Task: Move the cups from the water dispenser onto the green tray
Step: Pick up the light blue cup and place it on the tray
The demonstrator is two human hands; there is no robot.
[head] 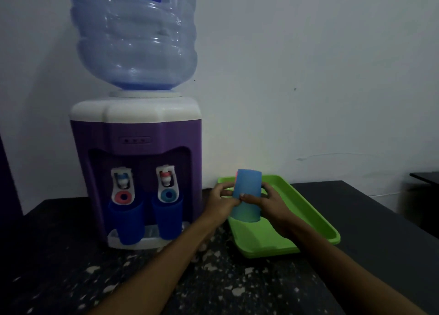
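Blue cup (245, 196) gripped by both hands over green tray (308, 210).

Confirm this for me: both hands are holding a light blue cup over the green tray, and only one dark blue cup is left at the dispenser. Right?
Not quite. The head view shows two dark blue cups at the dispenser, one under the left tap and one under the right tap. The rest stands: the left hand and right hand hold a light blue cup over the green tray.
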